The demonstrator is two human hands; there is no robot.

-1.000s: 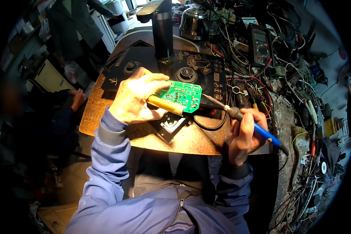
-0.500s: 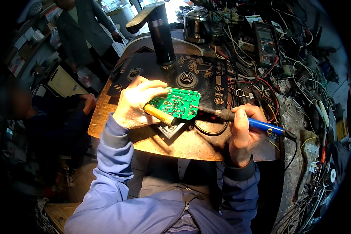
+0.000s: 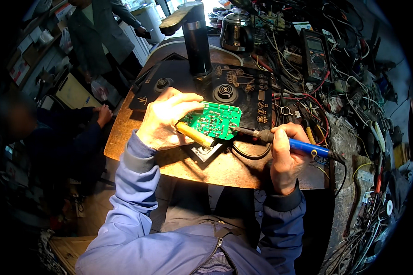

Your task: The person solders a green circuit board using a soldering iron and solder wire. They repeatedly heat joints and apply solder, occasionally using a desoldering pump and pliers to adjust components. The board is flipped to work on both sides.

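My left hand (image 3: 164,120) is closed on a green circuit board (image 3: 218,118), its solder side facing up, and also on a yellow tube (image 3: 195,134) with a dark end. The tube lies slantwise across the board's near-left edge. From the right, my right hand (image 3: 287,160) grips a soldering iron (image 3: 305,147) by its blue handle. The iron's tip is at the board's right edge; whether it touches is too small to tell. Beneath the board, a grey metal-looking piece (image 3: 202,153) shows partly.
Behind the board sits a black appliance panel (image 3: 179,73) with round knobs and an upright black spout column (image 3: 198,46). A kettle (image 3: 234,32), a multimeter (image 3: 315,55) and tangled wires crowd the right side. Two people are at the left, one standing (image 3: 101,36), one seated (image 3: 69,133).
The view has shifted slightly, so the bench appears farther right and lower. The iron's tip stays by the board's right edge. The standing person's hand with a dark item has risen.
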